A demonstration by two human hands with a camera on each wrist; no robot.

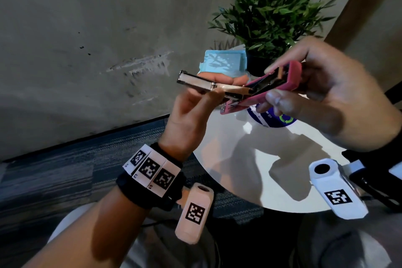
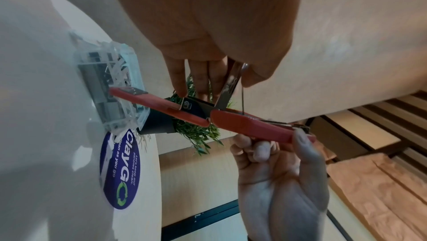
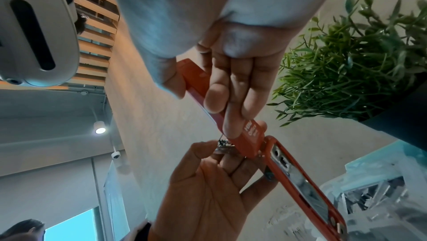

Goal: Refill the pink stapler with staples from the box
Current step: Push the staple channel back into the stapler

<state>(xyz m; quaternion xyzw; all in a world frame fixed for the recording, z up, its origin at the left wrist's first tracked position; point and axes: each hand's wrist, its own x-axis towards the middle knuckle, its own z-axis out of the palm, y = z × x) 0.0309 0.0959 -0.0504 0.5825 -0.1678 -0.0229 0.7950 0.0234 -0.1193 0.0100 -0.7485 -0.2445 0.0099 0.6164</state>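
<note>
Nearby, white round table (image 1: 250,172), concrete wall (image 1: 76,39)

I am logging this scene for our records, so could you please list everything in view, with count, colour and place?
pink stapler: one, pink with metal magazine, opened out, held in the air above the table between both hands
staple box: one, clear pale blue plastic, on the table beside the plant
table: one, white, round, below the hands
round sticker: one, dark blue with green arrows, on the table
potted plant: one, green in a dark pot, at the table's far edge
left hand: one, grips the metal magazine
right hand: one, grips the pink cover
</note>
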